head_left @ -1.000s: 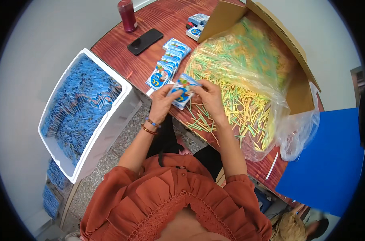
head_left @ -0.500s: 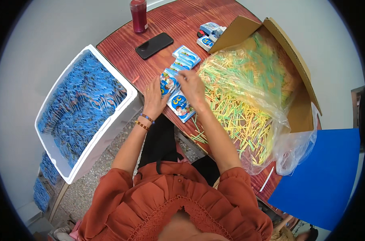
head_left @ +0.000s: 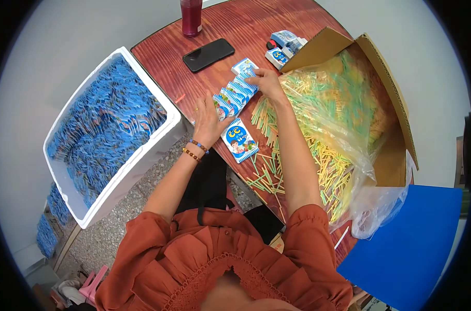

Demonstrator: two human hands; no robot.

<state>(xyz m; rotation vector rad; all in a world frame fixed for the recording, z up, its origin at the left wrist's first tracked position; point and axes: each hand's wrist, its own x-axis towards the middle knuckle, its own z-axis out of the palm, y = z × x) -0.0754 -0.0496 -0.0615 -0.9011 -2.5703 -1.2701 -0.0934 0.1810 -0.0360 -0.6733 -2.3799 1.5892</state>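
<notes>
My left hand lies flat and my right hand pinches the row of packets at center, one packet waits below, and many loose straws remain, so I judge much work is left.

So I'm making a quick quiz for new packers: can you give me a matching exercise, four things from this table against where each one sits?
Things:
1. black smartphone
2. dark red drink bottle
3. white foam box of blue packets
4. open brown cardboard box of coloured straws

Places:
A. on the floor beside the table's left edge
B. at the table's far edge
C. on the table's right side, lined with a clear plastic bag
D. flat on the wooden tabletop, just nearer than the bottle

Pairs: 1-D, 2-B, 3-A, 4-C
</notes>
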